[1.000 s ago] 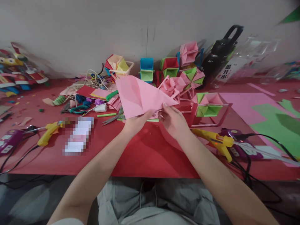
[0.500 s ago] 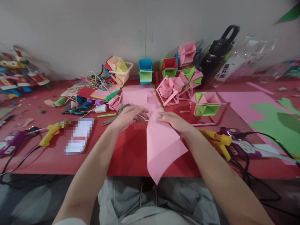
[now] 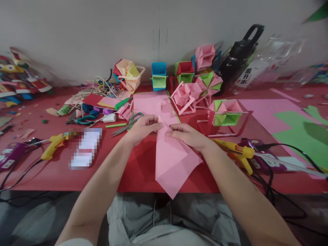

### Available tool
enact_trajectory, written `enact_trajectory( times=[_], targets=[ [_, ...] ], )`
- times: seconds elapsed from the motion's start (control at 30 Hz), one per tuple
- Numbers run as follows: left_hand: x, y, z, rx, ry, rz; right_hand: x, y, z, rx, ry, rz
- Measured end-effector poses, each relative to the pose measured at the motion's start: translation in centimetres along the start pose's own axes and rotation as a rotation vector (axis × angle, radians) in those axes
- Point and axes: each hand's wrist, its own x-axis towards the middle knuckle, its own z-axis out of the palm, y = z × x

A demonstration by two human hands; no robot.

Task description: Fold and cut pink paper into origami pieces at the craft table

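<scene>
A pink sheet of paper [image 3: 170, 160], folded over on itself, hangs between my hands with its lower corner past the table's front edge. My left hand [image 3: 147, 128] pinches its upper left edge. On the other side, the fingers of my right hand [image 3: 187, 135] are closed on its upper right part, near the fold. More pink paper [image 3: 147, 102] lies flat just beyond, with a green edge showing along its right side. Scissors [image 3: 128, 124] rest on the table next to my left hand, their blades pointing left.
Folded paper models [image 3: 183, 94] stand along the wall. A phone [image 3: 85, 148] and a yellow glue gun [image 3: 53, 145] lie at left; another glue gun [image 3: 241, 152] with cables is by my right forearm. A black bottle [image 3: 235, 58] stands at back right.
My left hand has moved in from beside the paper and now grips its edge. The sheet is folded over more flatly and has shifted slightly left.
</scene>
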Motion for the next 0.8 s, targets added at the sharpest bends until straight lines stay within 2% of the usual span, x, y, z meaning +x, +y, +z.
enact_trajectory(
  times=[0.23, 0.43, 0.6, 0.8],
  targets=[
    [0.1, 0.0, -1.5, -0.044, 0.138, 0.032, 0.0, 0.4, -0.7, -0.063, -0.065, -0.124],
    [0.5, 0.1, -2.7, -0.013, 0.338, 0.136, 0.3, 1.0, -1.0, -0.037, 0.091, -0.267],
    [1.1, -0.6, -3.4, -0.016, 0.488, 0.211, 0.2, 0.5, -0.7, -0.207, -0.027, -0.319],
    [1.4, -1.2, -3.6, 0.095, 0.568, 0.312, 0.6, 0.7, 0.6, -0.241, 0.086, -0.334]
  ],
)
